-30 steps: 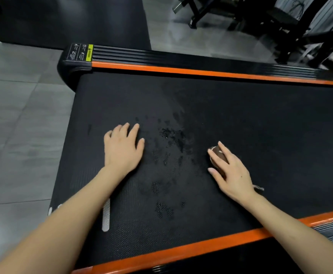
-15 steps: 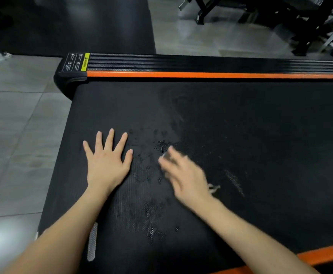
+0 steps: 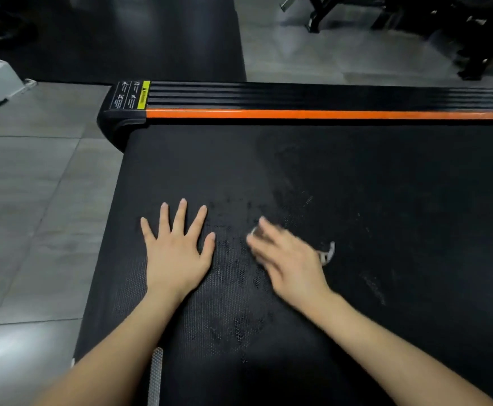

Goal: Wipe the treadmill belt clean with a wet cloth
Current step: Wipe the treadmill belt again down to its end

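The black treadmill belt (image 3: pixel 386 186) fills most of the view, with dark wet patches (image 3: pixel 239 259) near its middle left and pale streaks further right. My left hand (image 3: pixel 178 253) lies flat on the belt with its fingers spread. Just to its right, my right hand (image 3: pixel 289 259) is blurred by motion and presses a small cloth against the belt with straight fingers. The cloth (image 3: pixel 327 253) is almost wholly hidden under that hand; only a pale frayed bit shows at the hand's right side.
The far side rail with its orange stripe (image 3: pixel 327 114) and a warning label (image 3: pixel 129 95) borders the belt. Grey floor tiles (image 3: pixel 34 200) lie to the left. Dark gym equipment (image 3: pixel 474 39) stands at the back right. A white strip (image 3: pixel 155 376) marks the belt's near left.
My right hand has swept the cloth leftward across the belt, from the right of the wet patches to close beside my left hand. My left hand has spread its fingers.
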